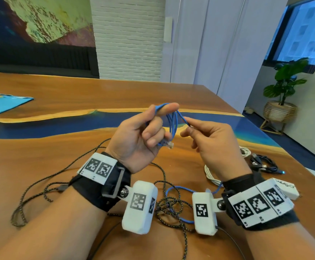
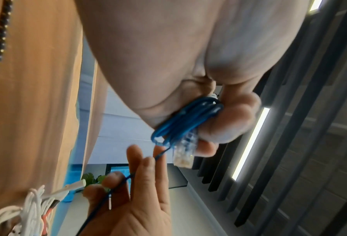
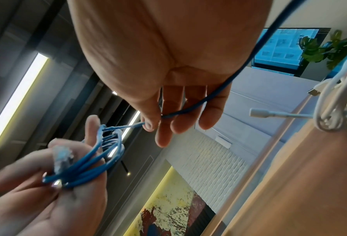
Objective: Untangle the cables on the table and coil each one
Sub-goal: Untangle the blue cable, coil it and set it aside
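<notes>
My left hand (image 1: 149,126) is raised above the table and grips a small coil of blue network cable (image 1: 172,121), looped over its fingers, with the clear plug (image 1: 170,145) sticking out below. In the left wrist view the blue coil (image 2: 188,118) and plug (image 2: 185,154) sit under the curled fingers. My right hand (image 1: 205,132) pinches the free run of the same blue cable (image 3: 190,108) between thumb and forefinger, just right of the coil. The rest of the blue cable (image 1: 179,188) trails down to the table between my wrists. A black braided cable (image 1: 164,177) lies tangled below.
The wooden table (image 1: 78,91) has a blue resin strip across it. A coiled white cable (image 1: 212,175) and a coiled black cable (image 1: 263,163) lie at the right. A blue paper (image 1: 1,106) lies far left. A potted plant (image 1: 284,87) stands beyond the table's right edge.
</notes>
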